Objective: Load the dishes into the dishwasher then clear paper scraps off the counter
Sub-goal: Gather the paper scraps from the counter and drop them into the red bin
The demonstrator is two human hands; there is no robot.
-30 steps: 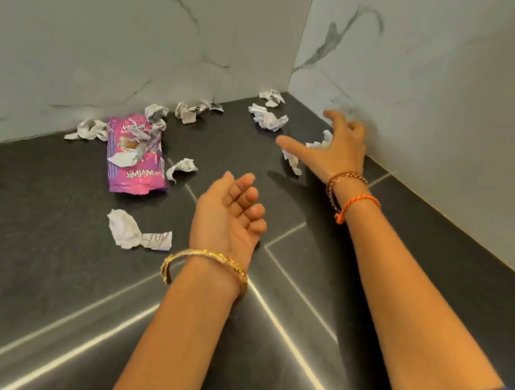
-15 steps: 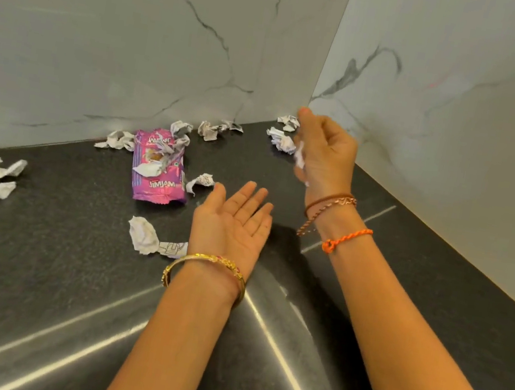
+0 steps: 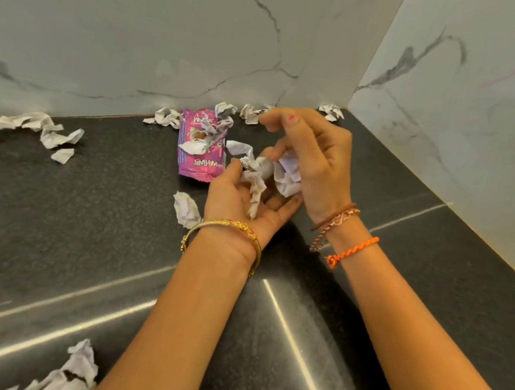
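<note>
1. Paper scraps (image 3: 266,176) are the thing of this step: a small bunch of them lies between the two hands, above the dark tabletop (image 3: 77,217).
2. The left hand (image 3: 242,197) is palm up and cupped, fingers relaxed, and carries crumpled pieces. The right hand (image 3: 309,156) has its fingers curled round a white wad, just above the left palm.
3. In my judgement the scraps weigh almost nothing, are soft and crush easily. They do not break, but a loose piece can slip off an open palm.
4. It seems best to pinch each scrap by its raised folds, or to sweep several together.
5. More scraps (image 3: 24,127) lie well apart along the marble wall (image 3: 141,24); some rest on a glossy purple snack wrapper (image 3: 199,158).
6. The tabletop looks speckled and smooth, with shiny metal strips (image 3: 295,329).
</note>
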